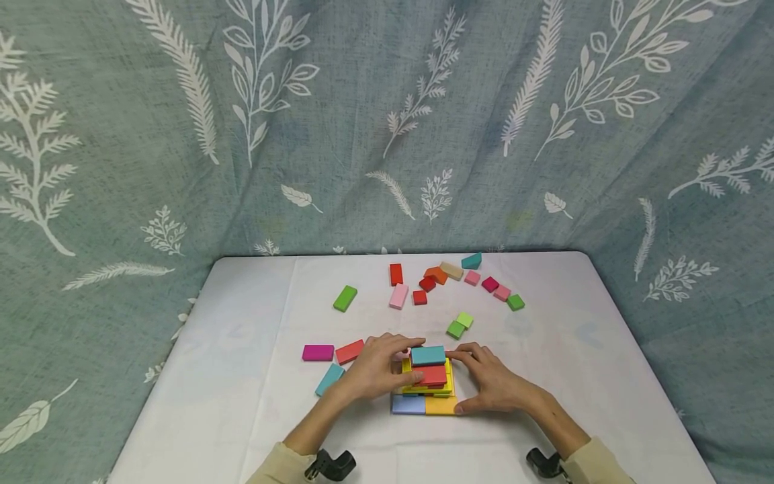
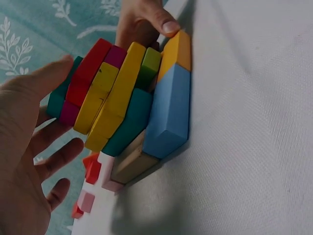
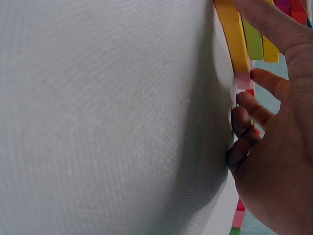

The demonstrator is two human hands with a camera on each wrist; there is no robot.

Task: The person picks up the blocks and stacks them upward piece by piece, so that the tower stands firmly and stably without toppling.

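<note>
A stack of coloured blocks stands on the white table, close to me. Its base is a blue block beside a yellow block, and a teal block lies on top. My left hand rests against the stack's left side, fingertips by the teal block. In the left wrist view the left hand is spread with straight fingers beside the stack. My right hand flanks the right side, its thumb pressing the yellow block. The right wrist view shows the right hand with its lower fingers bent on the cloth.
Loose blocks lie around: magenta, red and teal left of the stack, a green one farther back, two green ones behind the stack, and several more near the far edge. A leaf-patterned curtain surrounds the table.
</note>
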